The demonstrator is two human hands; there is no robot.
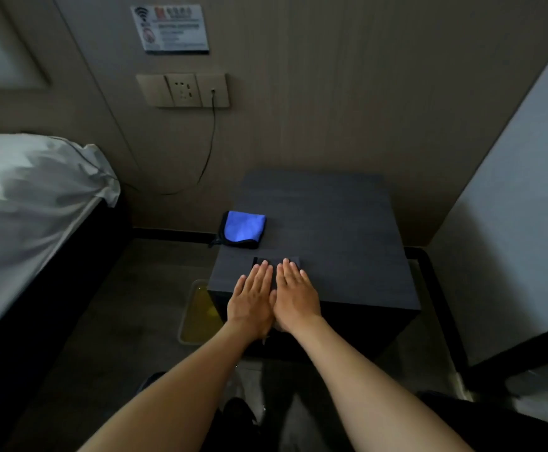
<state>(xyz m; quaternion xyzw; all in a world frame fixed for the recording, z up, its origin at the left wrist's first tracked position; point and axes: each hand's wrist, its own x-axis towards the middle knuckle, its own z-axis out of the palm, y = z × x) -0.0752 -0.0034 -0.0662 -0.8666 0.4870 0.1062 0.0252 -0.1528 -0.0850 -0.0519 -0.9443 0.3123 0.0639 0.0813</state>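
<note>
A dark folded cloth lies near the front left of a dark grey bedside cabinet. My left hand and my right hand lie flat side by side on it, fingers straight and pointing away from me, covering most of it. A folded blue cloth with a black edge sits at the cabinet's left edge, just beyond my left hand and apart from it.
A bed with a white sheet stands to the left. A clear bin with a yellow liner is on the floor between bed and cabinet. On the wall behind are sockets with a black cable, and a sign. A pale wall rises right.
</note>
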